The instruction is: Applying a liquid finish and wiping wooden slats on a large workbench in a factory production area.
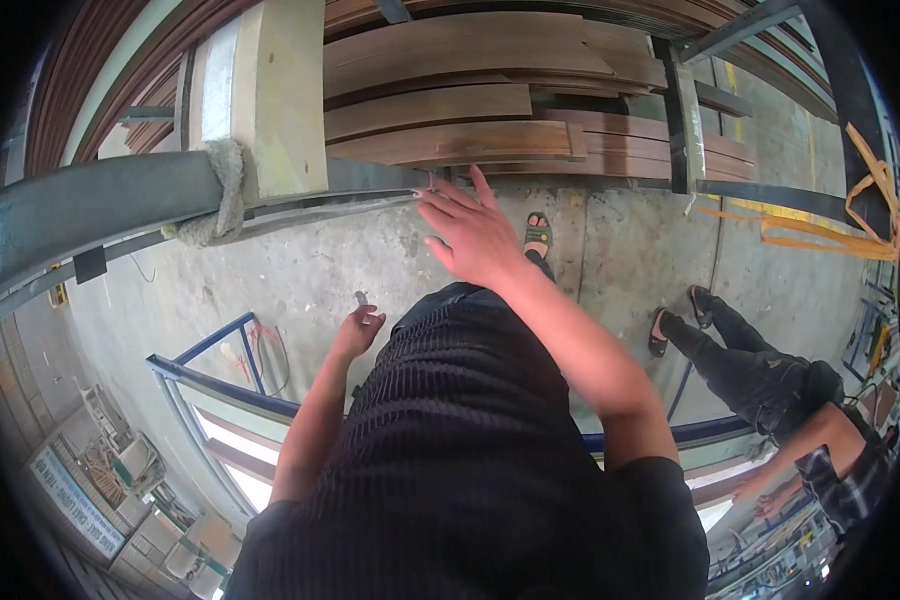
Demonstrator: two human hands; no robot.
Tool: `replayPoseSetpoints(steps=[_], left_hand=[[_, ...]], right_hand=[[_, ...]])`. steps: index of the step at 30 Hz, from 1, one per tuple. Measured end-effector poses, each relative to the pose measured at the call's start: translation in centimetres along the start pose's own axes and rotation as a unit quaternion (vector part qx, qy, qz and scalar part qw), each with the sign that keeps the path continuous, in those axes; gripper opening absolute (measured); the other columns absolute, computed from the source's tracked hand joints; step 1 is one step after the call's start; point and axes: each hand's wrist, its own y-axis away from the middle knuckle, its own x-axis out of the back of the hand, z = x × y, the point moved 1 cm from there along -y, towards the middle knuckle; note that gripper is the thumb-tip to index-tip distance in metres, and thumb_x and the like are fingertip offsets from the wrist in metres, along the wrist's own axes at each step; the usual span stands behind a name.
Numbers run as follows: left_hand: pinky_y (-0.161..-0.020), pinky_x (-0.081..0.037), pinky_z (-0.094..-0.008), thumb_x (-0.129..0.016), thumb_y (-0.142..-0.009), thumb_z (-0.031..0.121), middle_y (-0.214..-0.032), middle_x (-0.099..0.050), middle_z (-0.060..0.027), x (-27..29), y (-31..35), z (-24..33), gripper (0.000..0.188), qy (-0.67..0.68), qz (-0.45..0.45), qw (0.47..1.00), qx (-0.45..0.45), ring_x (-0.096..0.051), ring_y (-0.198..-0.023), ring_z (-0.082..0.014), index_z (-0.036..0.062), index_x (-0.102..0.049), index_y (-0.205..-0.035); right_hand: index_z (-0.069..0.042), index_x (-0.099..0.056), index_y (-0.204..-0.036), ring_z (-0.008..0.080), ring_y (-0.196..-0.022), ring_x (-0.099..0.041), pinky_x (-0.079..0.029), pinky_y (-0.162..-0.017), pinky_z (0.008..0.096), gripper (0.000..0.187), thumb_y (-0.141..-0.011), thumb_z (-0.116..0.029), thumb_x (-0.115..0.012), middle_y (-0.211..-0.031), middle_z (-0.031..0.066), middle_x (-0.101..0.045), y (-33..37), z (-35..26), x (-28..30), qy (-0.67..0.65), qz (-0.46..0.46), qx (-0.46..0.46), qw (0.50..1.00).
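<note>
Head view: long, flat, reddish-brown boards [450, 108], unevenly stacked.

Stacked planks [440, 145]: brown wood, smooth flat faces, soft satin sheen on nearest ones. Pale beam [290, 100]: wood-like, smooth, matt, small dark marks. Rack bar [100, 205]: grey metal, dull sheen, scuffed. Wrapping [228, 190] round bar: grey fibrous cloth or rope, rough, fuzzy. Floor [620, 240]: concrete-like, matt, blotchy, stained. Strap [820, 240]: orange plastic-looking, thin, slightly glossy. Low frame [215, 338]: blue, painted metal look, smooth. Shirt [470, 430]: black ribbed cloth, matt.
</note>
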Motion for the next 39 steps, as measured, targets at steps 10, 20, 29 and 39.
replayPoseSetpoints(steps=[10,20,29,39], left_hand=[[-0.094,-0.057,-0.0408,-0.070,-0.099,0.041,-0.111,-0.075,-0.0245,1.3,-1.6,-0.9,0.056,0.008,-0.003,0.999,-0.038,-0.074,-0.105,-0.0354,-0.0035,-0.062,-0.132],[-0.094,-0.057,-0.0406,-0.067,-0.101,0.041,-0.119,-0.074,-0.0250,3.5,-1.6,8.4,0.057,0.053,-0.006,0.996,-0.075,-0.073,-0.109,-0.0335,-0.0026,-0.058,-0.138],[-0.092,-0.058,-0.0410,-0.069,-0.100,0.041,-0.118,-0.075,-0.0198,1.2,-1.3,8.6,0.057,0.062,0.011,0.994,-0.091,-0.075,-0.104,-0.0316,0.0007,-0.059,-0.139],[-0.096,-0.057,-0.0395,-0.069,-0.102,0.038,-0.123,-0.073,-0.0183,1.1,2.5,19.5,0.057,0.136,0.071,0.981,-0.116,-0.072,-0.110,-0.0271,0.0013,-0.056,-0.143]], right_hand=[[-0.003,-0.054,-0.144,0.0258,-0.116,-0.065,-0.049,-0.104,0.0376,0.060,-0.096,-0.029,-0.078,-0.135,0.0130,-0.065,7.5,10.3,2.2,-0.264,0.379,-0.384,0.799],[-0.004,-0.026,-0.165,0.0322,-0.153,-0.030,-0.036,-0.117,0.0533,0.114,-0.083,-0.060,-0.082,-0.166,0.0126,-0.036,2.7,17.7,6.2,-0.528,0.098,-0.446,0.716],[0.004,-0.021,-0.164,0.0309,-0.150,-0.038,-0.040,-0.113,0.0535,0.125,-0.077,-0.058,-0.086,-0.166,0.0180,-0.034,1.8,18.4,6.3,-0.527,0.098,-0.448,0.715],[0.002,-0.035,-0.160,0.0307,-0.141,-0.052,-0.044,-0.114,0.0407,0.079,-0.100,-0.033,-0.073,-0.158,0.0217,-0.047,1.0,15.0,18.1,-0.426,0.198,-0.231,0.852]])
